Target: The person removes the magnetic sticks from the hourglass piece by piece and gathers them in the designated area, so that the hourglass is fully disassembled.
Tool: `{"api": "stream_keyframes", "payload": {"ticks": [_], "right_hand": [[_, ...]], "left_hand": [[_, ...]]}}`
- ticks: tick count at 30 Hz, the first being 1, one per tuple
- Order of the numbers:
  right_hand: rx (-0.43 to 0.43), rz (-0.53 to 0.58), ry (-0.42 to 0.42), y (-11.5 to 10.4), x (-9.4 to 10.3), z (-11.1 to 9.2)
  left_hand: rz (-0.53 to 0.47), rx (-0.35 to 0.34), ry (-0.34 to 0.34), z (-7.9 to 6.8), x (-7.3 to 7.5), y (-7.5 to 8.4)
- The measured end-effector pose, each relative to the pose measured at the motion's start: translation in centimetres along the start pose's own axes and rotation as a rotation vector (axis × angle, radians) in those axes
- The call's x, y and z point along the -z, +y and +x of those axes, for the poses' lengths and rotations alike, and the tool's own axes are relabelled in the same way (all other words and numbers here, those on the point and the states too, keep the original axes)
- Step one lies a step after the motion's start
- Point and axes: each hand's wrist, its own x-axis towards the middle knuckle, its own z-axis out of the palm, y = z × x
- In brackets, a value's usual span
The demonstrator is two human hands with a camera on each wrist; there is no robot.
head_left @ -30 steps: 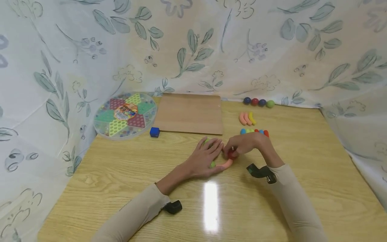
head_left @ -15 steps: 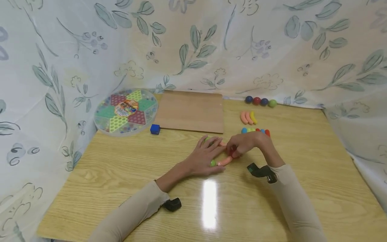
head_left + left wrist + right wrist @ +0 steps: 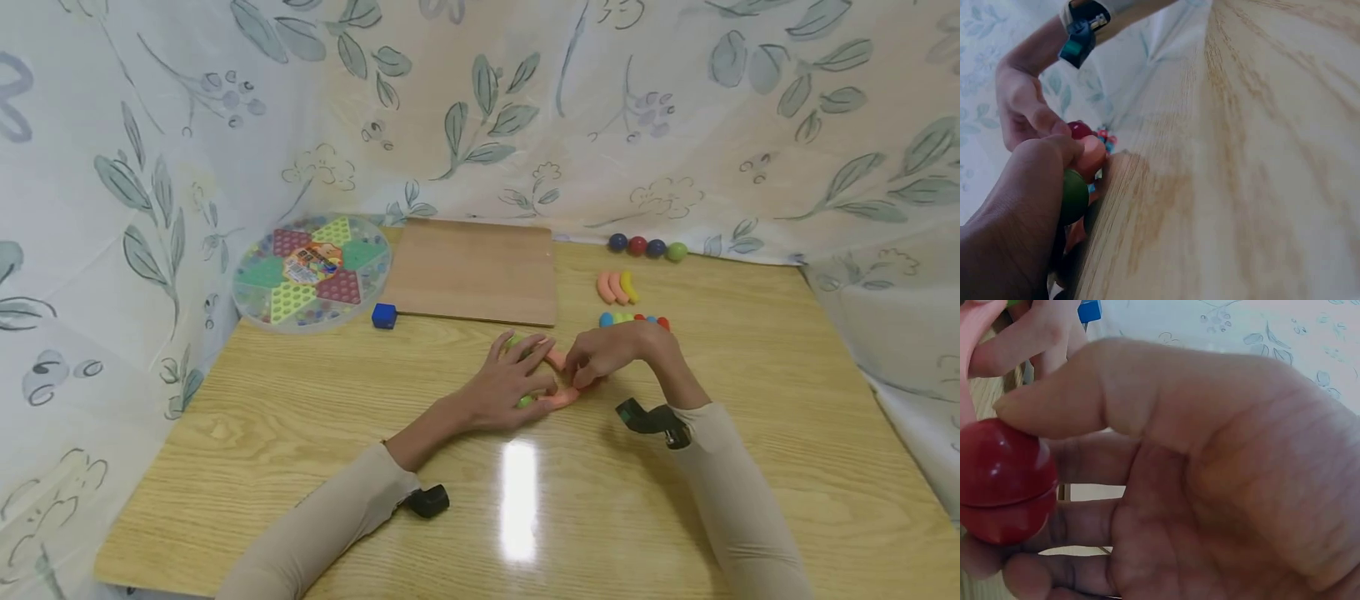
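My left hand (image 3: pixel 504 387) lies palm down with its fingers spread over several small pieces. Between and beside its fingers show a green ball (image 3: pixel 524 402) and two pink curved pieces, the far one (image 3: pixel 555 358) and the near one (image 3: pixel 564 397). The left thumb touches the near pink piece. My right hand (image 3: pixel 606 350) pinches a shiny red ball (image 3: pixel 1007 481) with a groove round it, thumb on top and fingers below. That ball sits against the end of the near pink piece in the left wrist view. The left palm hides other pieces.
Behind stand a wooden board (image 3: pixel 472 271), a blue cube (image 3: pixel 384 316) and a round Chinese checkers set (image 3: pixel 311 273). At right rear are a row of balls (image 3: pixel 647 247), curved pieces (image 3: pixel 617 287) and several small coloured pieces (image 3: pixel 618 318), partly behind my right hand.
My left thumb lifted off the near pink piece, then came back against it, with the index finger drawn closer. My right hand keeps the red ball at the pink pieces' ends.
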Motion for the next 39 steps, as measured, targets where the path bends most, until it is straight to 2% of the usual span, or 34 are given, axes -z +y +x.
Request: {"api": "stream_keyframes", "payload": {"ticks": [7, 13, 20, 24, 33, 35, 39], "right_hand": [[0.017, 0.029, -0.022, -0.1, -0.2, 0.4], [-0.055, 0.034, 0.0, -0.2, -0.2, 0.4], [-0.108, -0.013, 0.075, -0.2, 0.1, -0.5], [-0.09, -0.018, 0.181, 0.4, 0.2, -1.8], [-0.004, -0.035, 0.533, 3.1, 1.6, -3.8], [-0.009, -0.015, 0.588, 4.1, 2.5, -3.9], [-0.093, -0.007, 0.713, 6.1, 4.8, -3.6]], "left_hand": [[-0.039, 0.006, -0.003, -0.2, 0.1, 0.0], [-0.005, 0.008, 0.002, 0.0, 0.3, 0.1], [-0.017, 0.019, 0.031, 0.1, 0.1, -0.1], [-0.026, 0.038, 0.05, 0.2, -0.3, 0.0], [-0.067, 0.025, 0.092, 0.4, -0.5, 0.2], [-0.073, 0.027, 0.096, 0.4, -0.5, 0.1], [-0.085, 0.026, 0.11, 0.4, -0.6, 0.1]]}}
